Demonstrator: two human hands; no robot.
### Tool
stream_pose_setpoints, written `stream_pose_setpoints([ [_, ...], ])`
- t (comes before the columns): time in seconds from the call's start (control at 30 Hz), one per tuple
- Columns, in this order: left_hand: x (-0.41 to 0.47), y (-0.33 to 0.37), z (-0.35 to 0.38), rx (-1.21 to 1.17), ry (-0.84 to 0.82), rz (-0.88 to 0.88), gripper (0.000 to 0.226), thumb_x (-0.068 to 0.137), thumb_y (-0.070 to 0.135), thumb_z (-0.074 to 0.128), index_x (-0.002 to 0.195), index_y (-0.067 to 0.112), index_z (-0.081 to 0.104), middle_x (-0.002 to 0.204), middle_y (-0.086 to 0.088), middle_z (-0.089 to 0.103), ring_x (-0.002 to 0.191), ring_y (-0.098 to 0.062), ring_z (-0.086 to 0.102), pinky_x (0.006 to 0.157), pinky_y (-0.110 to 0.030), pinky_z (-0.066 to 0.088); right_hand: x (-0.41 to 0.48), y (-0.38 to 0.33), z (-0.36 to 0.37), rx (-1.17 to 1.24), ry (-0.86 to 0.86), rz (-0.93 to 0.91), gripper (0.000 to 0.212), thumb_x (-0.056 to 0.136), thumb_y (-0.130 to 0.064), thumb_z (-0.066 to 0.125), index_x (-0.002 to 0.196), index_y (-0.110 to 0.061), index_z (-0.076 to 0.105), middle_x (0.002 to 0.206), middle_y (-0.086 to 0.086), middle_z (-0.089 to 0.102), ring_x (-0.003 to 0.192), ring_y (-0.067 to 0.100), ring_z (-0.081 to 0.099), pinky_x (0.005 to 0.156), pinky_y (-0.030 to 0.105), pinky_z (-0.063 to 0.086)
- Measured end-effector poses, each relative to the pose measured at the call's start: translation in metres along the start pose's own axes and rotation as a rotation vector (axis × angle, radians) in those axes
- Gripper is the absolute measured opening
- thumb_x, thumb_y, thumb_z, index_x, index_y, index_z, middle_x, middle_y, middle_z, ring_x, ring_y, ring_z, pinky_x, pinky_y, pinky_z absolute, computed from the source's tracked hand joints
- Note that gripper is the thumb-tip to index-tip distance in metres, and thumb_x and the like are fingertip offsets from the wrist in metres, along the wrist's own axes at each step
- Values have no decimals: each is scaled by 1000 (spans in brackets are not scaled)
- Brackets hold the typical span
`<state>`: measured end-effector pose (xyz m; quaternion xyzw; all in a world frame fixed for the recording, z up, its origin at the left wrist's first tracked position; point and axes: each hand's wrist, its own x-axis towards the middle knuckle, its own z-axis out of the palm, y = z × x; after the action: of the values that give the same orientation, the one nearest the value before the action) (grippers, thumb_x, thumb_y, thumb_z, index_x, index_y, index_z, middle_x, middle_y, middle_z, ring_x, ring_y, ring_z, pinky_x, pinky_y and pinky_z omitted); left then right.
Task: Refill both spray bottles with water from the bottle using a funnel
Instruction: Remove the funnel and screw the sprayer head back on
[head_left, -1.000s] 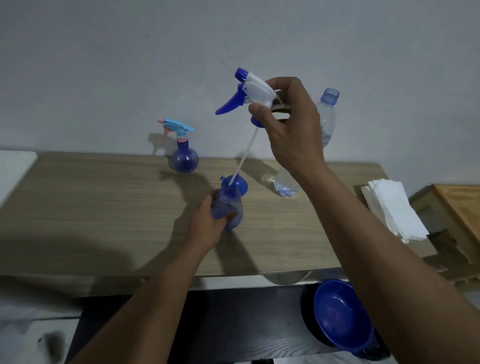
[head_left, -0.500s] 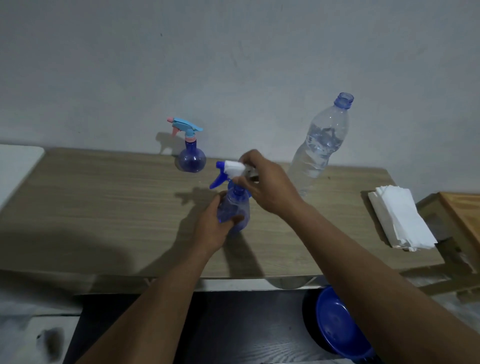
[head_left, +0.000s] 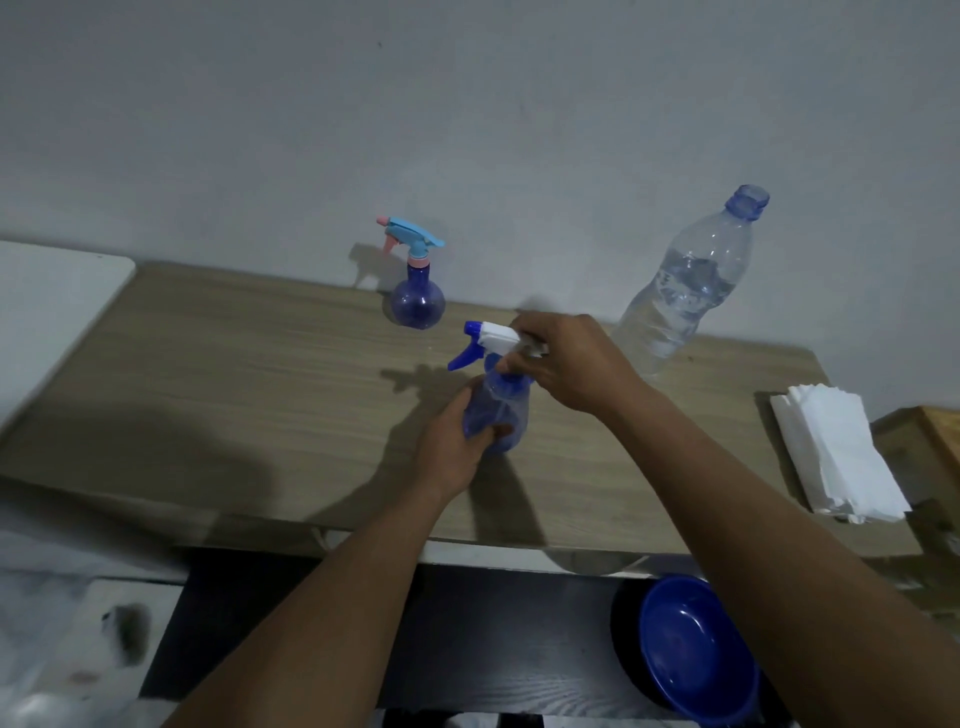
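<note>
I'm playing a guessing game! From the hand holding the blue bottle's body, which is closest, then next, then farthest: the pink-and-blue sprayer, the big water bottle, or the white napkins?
Measured from the left hand in the head view:
1. Pink-and-blue spray bottle, behind the hand by the wall.
2. Water bottle, back and to the right.
3. White napkins, at the table's far right edge.

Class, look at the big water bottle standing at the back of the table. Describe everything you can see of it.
The water bottle is clear, ribbed plastic with a blue-tinted neck and no cap visible. It is partly filled with water, well short of the shoulder. It stands on the wooden table by the wall, looking tilted in this wide-angle view. Neither hand touches it; the right hand is just in front of its base.
</note>
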<state>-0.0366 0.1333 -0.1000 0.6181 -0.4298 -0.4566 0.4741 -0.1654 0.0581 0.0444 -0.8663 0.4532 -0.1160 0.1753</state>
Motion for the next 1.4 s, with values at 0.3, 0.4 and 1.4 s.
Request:
stream_pose_setpoints([
  [0.3, 0, 1, -2, -40, -7, -37, 56, 89, 5, 69, 137, 28, 52, 128, 11, 60, 118, -6, 57, 92, -19, 51, 9, -7, -4, -72, -57, 87, 20, 83, -39, 75, 92, -23, 68, 84, 1, 66, 78, 22, 61, 66, 38, 52],
  [0.4, 2, 2, 0, -65, 2, -55, 58, 86, 4, 72, 132, 34, 53, 124, 11, 62, 119, -11, 58, 95, -27, 52, 10, -9, -5, -105, -45, 109, 24, 81, -43, 77, 82, -28, 58, 74, -4, 58, 73, 21, 57, 58, 31, 37],
  [1.4, -6, 13, -6, -7, -13, -61, 56, 90, 12, 70, 138, 34, 51, 114, 16, 63, 103, 2, 59, 86, -19, 53, 10, -9, -15, -126, -240, 30, 27, 91, -19, 69, 117, -18, 62, 105, 1, 64, 95, 24, 60, 83, 39, 52],
])
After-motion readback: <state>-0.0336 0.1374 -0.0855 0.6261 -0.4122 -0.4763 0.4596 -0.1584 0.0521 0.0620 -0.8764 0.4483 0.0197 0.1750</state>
